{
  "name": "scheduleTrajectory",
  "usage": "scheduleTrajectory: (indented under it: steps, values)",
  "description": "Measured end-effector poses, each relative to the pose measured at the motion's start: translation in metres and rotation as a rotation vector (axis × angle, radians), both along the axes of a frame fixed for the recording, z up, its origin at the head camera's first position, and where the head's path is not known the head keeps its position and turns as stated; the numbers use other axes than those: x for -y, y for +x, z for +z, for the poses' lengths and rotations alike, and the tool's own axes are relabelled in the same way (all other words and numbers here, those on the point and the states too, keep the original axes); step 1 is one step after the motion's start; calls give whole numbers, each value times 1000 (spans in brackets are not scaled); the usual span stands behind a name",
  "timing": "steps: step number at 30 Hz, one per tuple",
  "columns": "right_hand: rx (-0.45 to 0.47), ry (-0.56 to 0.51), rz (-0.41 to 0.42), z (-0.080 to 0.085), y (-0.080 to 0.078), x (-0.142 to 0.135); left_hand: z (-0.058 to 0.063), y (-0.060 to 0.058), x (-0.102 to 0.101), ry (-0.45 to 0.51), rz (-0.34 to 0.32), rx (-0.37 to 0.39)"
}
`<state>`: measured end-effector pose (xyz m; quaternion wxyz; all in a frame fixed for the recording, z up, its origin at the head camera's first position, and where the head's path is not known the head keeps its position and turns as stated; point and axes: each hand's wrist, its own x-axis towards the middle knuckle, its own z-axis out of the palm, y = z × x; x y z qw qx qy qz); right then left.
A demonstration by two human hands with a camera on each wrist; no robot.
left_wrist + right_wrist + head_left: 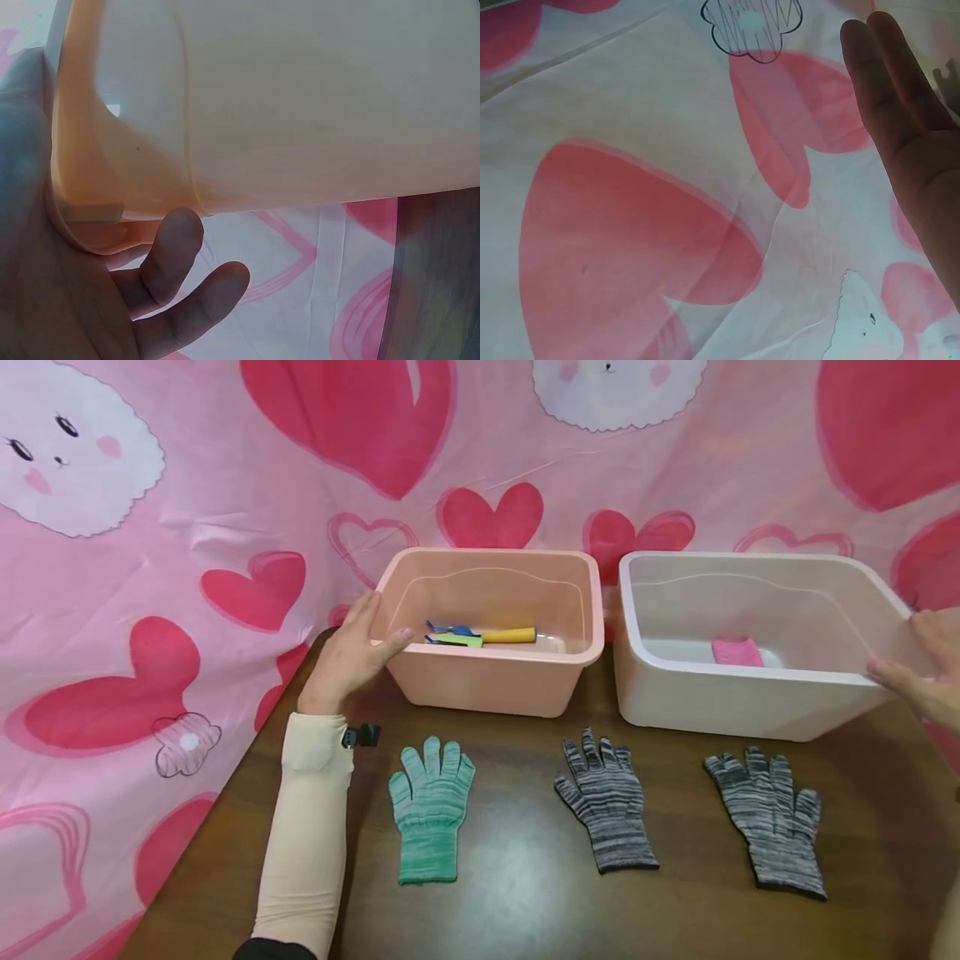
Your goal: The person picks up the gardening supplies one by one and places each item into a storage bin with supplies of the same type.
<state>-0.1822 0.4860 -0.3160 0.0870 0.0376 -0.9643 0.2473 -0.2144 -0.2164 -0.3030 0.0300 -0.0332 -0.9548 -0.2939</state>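
Note:
A peach plastic basin (487, 685) stands at the back of the table. My left hand (345, 656) grips its left corner, thumb along the front rim; in the left wrist view, bent fingers (176, 251) lie under the lip. Inside lie a yellow-handled tool (510, 635) with a blue part and a flat lime-green piece (457, 641). On the right is a white basin (720, 702) with a small pink piece (737, 652) in it. My right hand (933, 672) is at its right corner, thumb at the rim; straight fingers (881, 82) show in the right wrist view.
A green knit glove (431, 814) lies flat in front of the peach basin. Two grey striped gloves, one central (609, 806) and one further right (772, 822), lie on the dark wooden table (510, 918). A pink heart-print cloth (225, 527) hangs behind and at the left.

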Motion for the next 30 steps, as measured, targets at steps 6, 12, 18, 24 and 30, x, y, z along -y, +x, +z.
scheduleTrajectory:
  steps: [6, 12, 18, 24, 30]
  values:
    - [-33, 13, -8, -2, 0, 0, -2, -1, -1, -7, -4, -5]
    - [-95, 16, -96, -12, 11, -5, -2, -10, -8, 4, -35, -43]
    - [-34, 67, -153, -8, 18, -3, -5, -14, -12, -6, -30, -73]
    - [-5, 28, -78, -1, 15, -2, -9, -13, -13, -1, -9, -124]
    - [-45, 14, -35, 0, 15, -7, -12, -7, -19, -10, -8, -381]
